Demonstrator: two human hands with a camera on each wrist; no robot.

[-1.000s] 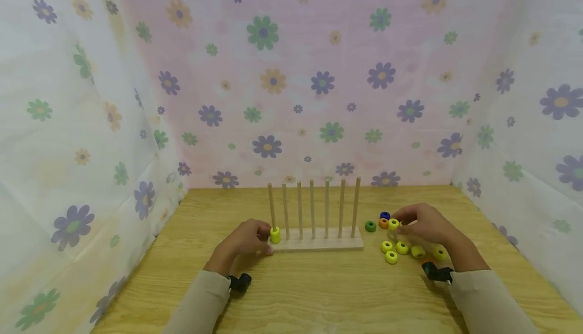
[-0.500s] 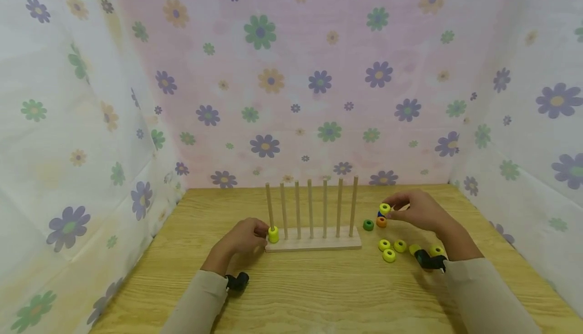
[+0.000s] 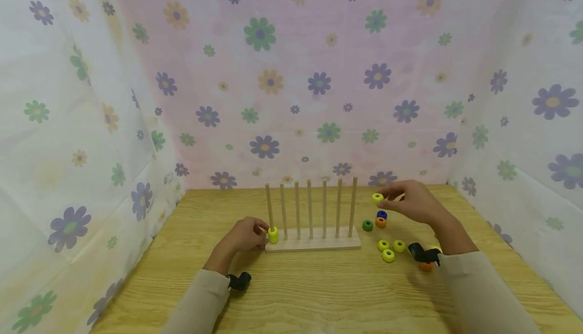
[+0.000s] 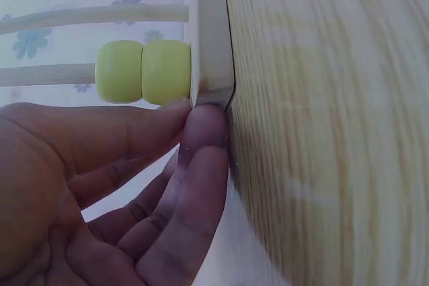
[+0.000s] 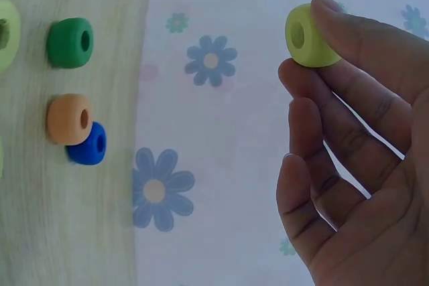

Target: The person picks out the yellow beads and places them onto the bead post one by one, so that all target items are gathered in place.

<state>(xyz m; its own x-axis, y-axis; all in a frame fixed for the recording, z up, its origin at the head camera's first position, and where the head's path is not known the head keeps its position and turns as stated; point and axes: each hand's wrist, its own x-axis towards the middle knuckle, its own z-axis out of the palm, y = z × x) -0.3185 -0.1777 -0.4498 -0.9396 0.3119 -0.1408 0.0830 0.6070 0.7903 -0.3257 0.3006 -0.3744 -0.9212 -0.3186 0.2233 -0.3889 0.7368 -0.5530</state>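
Note:
My right hand (image 3: 413, 203) pinches a yellow bead (image 3: 377, 199) between thumb and fingers, raised above the table behind the loose beads. In the right wrist view the bead's hole (image 5: 298, 34) faces left and the other fingers are bent beneath. A wooden peg stand (image 3: 314, 243) with several upright pegs stands mid-table. Two yellow beads (image 4: 142, 72) are stacked on its leftmost peg, down against the base. My left hand (image 3: 241, 236) holds the left end of that base, the thumb at its upper edge and curled fingers against the end, as the left wrist view shows.
A green bead (image 3: 367, 225), an orange bead (image 3: 380, 222) and a blue bead (image 3: 381, 214) lie right of the stand. Several yellow beads (image 3: 388, 256) lie nearer me, and another orange bead (image 3: 426, 267) is beneath the right wrist. Flowered cloth (image 3: 291, 71) encloses the table.
My right hand has lifted the yellow bead and moved it left and away from me, past the blue and orange beads. The left hand stays at the stand's end.

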